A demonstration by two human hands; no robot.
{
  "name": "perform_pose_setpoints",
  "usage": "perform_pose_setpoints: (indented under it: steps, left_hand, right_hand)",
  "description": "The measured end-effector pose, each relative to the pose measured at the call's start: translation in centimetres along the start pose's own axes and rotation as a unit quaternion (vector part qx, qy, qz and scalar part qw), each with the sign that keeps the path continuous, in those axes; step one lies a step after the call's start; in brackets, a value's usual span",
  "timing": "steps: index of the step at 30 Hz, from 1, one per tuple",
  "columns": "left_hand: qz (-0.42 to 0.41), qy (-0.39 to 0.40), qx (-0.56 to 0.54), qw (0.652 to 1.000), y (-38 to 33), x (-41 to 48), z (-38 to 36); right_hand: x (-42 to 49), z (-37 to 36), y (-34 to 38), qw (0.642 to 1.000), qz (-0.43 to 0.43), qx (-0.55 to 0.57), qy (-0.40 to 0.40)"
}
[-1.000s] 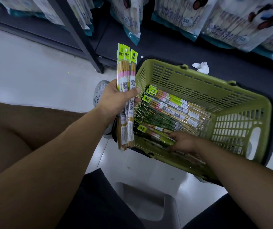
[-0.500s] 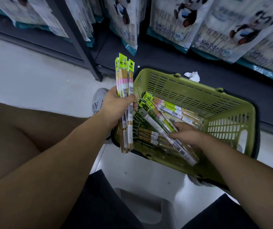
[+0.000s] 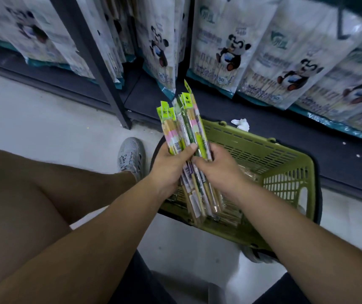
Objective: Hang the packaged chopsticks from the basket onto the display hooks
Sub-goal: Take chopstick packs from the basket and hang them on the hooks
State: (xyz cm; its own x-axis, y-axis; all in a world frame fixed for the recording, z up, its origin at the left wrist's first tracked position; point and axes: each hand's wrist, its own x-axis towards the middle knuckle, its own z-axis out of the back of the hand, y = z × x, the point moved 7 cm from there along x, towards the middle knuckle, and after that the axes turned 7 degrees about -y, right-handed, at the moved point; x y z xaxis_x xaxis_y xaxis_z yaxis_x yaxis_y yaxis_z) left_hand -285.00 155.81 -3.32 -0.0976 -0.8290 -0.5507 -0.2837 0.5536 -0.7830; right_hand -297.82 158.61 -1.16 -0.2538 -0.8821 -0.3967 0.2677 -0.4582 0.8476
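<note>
Both hands are clamped on one bundle of packaged chopsticks (image 3: 186, 128), held upright just above the near left corner of the basket (image 3: 285, 154). The left hand (image 3: 171, 163) wraps the left side with its thumb laid across the front; the right hand (image 3: 217, 170) curls round the right side, touching the left at the fingertips. The green header tabs point up and away from the basket, unevenly fanned. A few more packs seem to lie in the basket beneath the bundle (too blurred to count).

By my reading this is the gathering step: the packs are collected and being squared up, none hung yet. No free hooks show, only panda-printed bags (image 3: 226, 51) hanging beyond the basket. The next move calls for raising the bundle to the display, freeing one hand, and threading each tab's hole onto a hook, one pack at a time.
</note>
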Motion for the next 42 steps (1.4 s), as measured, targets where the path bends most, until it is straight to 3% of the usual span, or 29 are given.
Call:
perform_pose_setpoints:
  steps: [4, 10, 13, 16, 22, 27, 31, 35, 42]
  left_hand:
    - [0.026, 0.008, -0.027, 0.999, -0.3, -0.1, 0.1]
    - [0.042, -0.022, -0.039, 0.998, 0.0, 0.2, 0.9]
    - [0.044, -0.039, -0.023, 0.998, -0.4, 0.8, 1.6]
    - [0.031, -0.037, 0.012, 0.999, -1.0, 1.7, 2.1]
    - [-0.018, -0.048, 0.090, 0.995, -1.3, 2.4, 2.3]
    - [-0.071, -0.060, 0.164, 0.982, -2.9, 2.6, 2.8]
    - [-0.081, -0.050, 0.185, 0.978, -3.7, 2.5, 3.3]
    - [-0.081, -0.049, 0.198, 0.976, -3.7, 2.7, 3.8]
    - [-0.060, -0.061, 0.194, 0.977, -3.0, 3.7, 4.7]
  right_hand:
    - [-1.2, -1.5, 1.7, 0.997, 0.066, -0.025, -0.015]
    - [-1.0, -3.4, 0.4, 0.973, 0.089, -0.212, 0.033]
    - [-0.2, -3.6, 0.5, 0.988, 0.085, -0.113, 0.068]
    - [1.0, -3.1, 0.0, 0.997, 0.048, 0.026, 0.055]
    - [2.1, -2.1, -0.4, 0.991, 0.124, -0.043, -0.024]
    - [3.3, -0.8, -2.1, 0.998, 0.052, 0.042, -0.020]
    - [5.9, 1.6, -7.0, 0.992, -0.001, -0.120, -0.030]
    - [7.8, 3.1, -13.3, 0.954, -0.061, -0.291, 0.028]
    - [10.1, 1.8, -15.9, 0.902, -0.035, -0.424, 0.078]
